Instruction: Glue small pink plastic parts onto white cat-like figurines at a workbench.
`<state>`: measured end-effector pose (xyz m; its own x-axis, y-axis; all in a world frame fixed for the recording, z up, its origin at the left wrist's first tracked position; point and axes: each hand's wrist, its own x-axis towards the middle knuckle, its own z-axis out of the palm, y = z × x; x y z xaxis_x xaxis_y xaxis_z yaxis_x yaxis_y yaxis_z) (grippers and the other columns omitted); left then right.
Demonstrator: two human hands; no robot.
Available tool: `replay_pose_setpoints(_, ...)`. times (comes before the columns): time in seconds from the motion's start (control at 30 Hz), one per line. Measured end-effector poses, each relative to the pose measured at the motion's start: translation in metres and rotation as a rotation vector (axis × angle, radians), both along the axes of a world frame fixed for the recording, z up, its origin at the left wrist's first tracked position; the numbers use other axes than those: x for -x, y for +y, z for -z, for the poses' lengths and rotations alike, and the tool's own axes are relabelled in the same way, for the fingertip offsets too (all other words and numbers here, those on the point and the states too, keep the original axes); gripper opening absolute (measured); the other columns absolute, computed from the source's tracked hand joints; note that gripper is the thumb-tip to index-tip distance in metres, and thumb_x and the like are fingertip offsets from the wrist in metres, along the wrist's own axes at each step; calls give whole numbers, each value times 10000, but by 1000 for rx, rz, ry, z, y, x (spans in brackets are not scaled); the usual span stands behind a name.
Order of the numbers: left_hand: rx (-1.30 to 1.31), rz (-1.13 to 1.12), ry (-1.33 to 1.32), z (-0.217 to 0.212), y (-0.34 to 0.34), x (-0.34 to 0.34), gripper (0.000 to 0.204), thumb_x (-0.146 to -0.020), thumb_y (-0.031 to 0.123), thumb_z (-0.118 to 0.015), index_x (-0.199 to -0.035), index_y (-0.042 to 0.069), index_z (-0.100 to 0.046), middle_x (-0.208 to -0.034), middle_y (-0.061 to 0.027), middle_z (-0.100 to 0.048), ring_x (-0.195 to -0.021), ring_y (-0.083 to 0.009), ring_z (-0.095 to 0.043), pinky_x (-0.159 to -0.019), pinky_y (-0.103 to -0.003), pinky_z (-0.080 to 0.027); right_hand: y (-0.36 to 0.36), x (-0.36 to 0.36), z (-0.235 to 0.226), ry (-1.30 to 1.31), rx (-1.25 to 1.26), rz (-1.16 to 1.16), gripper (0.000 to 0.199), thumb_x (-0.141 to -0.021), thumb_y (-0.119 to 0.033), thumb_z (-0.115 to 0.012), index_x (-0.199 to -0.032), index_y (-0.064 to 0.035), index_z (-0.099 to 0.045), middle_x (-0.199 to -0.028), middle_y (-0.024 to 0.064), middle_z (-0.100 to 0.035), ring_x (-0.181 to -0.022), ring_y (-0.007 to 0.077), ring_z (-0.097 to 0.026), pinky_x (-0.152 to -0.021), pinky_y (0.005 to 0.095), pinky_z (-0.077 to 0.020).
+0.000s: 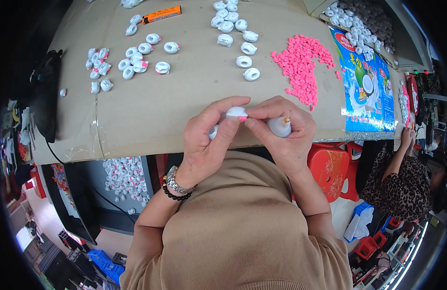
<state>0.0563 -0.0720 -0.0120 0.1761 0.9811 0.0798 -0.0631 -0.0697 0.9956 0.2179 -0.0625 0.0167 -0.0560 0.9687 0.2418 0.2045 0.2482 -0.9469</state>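
Note:
My left hand [204,140] is closed on a small rounded white plastic part [236,111], held between thumb and fingers just above the table's near edge. A small pink piece [242,119] sits against its lower right side. Another white part [213,131] shows between the curled fingers and palm of that hand. My right hand [293,140] wraps around a small whitish squeeze bottle [280,128] with a narrow orange-brown tip. Its thumb and forefinger are pinched at the pink piece.
Loose pink pieces [303,67] lie in a heap at right, beside a blue poster [366,84]. White parts, some with pink, stand in groups [134,60] at left and a column [244,61] at centre. An open drawer [124,180] holds more. A person [402,179] works at far right.

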Motion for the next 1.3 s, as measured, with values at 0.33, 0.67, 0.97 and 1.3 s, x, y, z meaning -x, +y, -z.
replay_pose_setpoints(0.33, -33, 21, 38, -2, -1, -2, 256, -943, 106, -502, -1163, 19, -602, -773, -8, -574, -635, -57, -471, -570, -208, -385, -1, -1, 5, 57, -48, -18, 134, -706, 54, -720, -821, -6, -686, -758, 74, -652, -659, 146, -601, -598, 264, -456)
replay_pose_setpoints(0.67, -221, -34, 252, -13, 16, 10, 185, -907, 97, -559, -1064, 14, -612, -815, -117, -631, -673, -186, -598, -605, -286, -463, 8, 3, 5, 75, 102, -2, 136, -731, 45, -694, -856, -7, -677, -801, 57, -658, -714, 112, -608, -644, 240, -466)
replay_pose_setpoints(0.97, -296, -459, 814, -11, 55, 64, 213, -869, 190, -639, -1019, 41, -619, -695, -107, -606, -563, -234, -583, -496, -341, -442, 1, 2, 11, 190, 300, 23, 197, -769, 16, -700, -952, -13, -633, -796, 16, -640, -716, 68, -572, -661, 220, -463)
replay_pose_setpoints(1.3, 724, 87, -993, -25, 25, 15, 357, -980, 263, -434, -1159, -38, -504, -979, -172, -585, -812, -195, -498, -397, -224, -362, 3, -17, 6, 307, 209, -58, 411, -867, -101, -612, -1220, -27, -417, -1182, 116, -482, -825, 144, -580, -622, 239, -428)
